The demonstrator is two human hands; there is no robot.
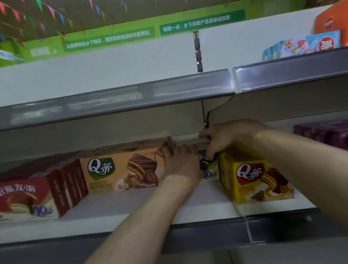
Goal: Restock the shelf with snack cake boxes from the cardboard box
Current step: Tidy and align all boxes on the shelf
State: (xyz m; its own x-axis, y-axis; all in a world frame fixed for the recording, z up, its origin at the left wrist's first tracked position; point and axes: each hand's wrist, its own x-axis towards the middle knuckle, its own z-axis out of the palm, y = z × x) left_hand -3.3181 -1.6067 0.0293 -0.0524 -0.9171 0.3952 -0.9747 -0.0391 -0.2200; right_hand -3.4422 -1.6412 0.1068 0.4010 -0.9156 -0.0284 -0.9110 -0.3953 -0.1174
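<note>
Fingers [168,151] of both hands grip a dark box [208,166] — slide it back squarely between neighbouring boxes.

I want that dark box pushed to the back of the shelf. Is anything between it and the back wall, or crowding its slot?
The space behind the dark box is hidden by both hands, so I cannot tell. The orange box and yellow box flank its slot closely.
</note>
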